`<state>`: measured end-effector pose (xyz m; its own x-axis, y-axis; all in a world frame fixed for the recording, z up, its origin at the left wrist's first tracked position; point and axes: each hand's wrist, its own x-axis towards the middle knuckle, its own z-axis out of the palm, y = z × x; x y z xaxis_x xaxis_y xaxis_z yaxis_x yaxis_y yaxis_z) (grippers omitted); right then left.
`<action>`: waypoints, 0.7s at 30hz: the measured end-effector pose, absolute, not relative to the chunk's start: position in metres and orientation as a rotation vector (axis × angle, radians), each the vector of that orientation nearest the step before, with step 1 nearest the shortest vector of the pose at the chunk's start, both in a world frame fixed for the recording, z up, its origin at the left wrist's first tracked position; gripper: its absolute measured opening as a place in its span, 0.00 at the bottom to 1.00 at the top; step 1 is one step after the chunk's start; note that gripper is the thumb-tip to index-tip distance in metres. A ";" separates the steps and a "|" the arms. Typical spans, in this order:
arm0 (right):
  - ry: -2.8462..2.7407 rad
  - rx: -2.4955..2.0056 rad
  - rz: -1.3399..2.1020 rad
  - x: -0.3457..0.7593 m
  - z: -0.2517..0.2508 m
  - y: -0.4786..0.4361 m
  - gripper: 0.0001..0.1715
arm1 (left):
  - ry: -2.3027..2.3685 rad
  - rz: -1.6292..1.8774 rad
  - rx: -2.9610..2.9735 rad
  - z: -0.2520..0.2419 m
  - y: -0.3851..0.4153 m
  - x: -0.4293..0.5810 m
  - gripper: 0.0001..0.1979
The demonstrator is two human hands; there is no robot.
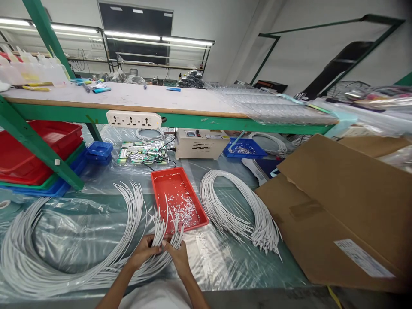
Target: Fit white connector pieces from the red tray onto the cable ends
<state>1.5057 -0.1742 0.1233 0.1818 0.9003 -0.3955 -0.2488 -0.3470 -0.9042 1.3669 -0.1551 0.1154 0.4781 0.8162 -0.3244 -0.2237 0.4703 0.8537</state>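
My left hand and my right hand meet at the near edge of the bench, both closed round a bunch of white cable ends that fan upward from my fingers. The cables run off left in a wide loop of white cables lying on clear plastic sheet. Just beyond my hands sits a red tray holding many tiny pale parts. A second coil of white cables lies to the right of the tray, untouched.
A large flattened cardboard box fills the right side. Stacked red and blue bins stand at the left behind a green frame leg. A beige machine, a power strip and a blue tray sit under the upper shelf.
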 end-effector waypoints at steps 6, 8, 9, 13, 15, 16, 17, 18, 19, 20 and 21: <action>-0.651 -1.444 1.394 1.506 0.122 -0.173 0.21 | 0.853 0.722 0.854 0.115 -0.155 1.367 0.22; -0.658 -1.441 1.392 1.506 0.120 -0.173 0.20 | 0.858 0.720 0.851 0.114 -0.155 1.367 0.22; -0.662 -1.439 1.391 1.506 0.119 -0.173 0.19 | 0.856 0.722 0.849 0.113 -0.155 1.367 0.22; -0.677 -1.428 1.387 1.507 0.118 -0.174 0.17 | 0.839 0.741 0.846 0.114 -0.155 1.366 0.22; -0.682 -1.413 1.380 1.507 0.118 -0.175 0.15 | 0.848 0.745 0.856 0.115 -0.155 1.366 0.21; -0.687 -1.400 1.379 1.507 0.119 -0.175 0.14 | 0.855 0.744 0.857 0.117 -0.155 1.366 0.20; -0.694 -1.384 1.379 1.508 0.120 -0.176 0.14 | 0.861 0.742 0.855 0.118 -0.155 1.366 0.20; -0.701 -1.369 1.381 1.508 0.120 -0.176 0.14 | 0.865 0.741 0.851 0.120 -0.154 1.366 0.20; -0.708 -1.358 1.385 1.508 0.121 -0.176 0.15 | 0.864 0.738 0.847 0.121 -0.154 1.366 0.20; -0.715 -1.354 1.388 1.508 0.121 -0.176 0.15 | 0.861 0.735 0.846 0.123 -0.154 1.366 0.20; -0.719 -1.356 1.390 1.508 0.122 -0.176 0.16 | 0.857 0.733 0.849 0.124 -0.154 1.367 0.20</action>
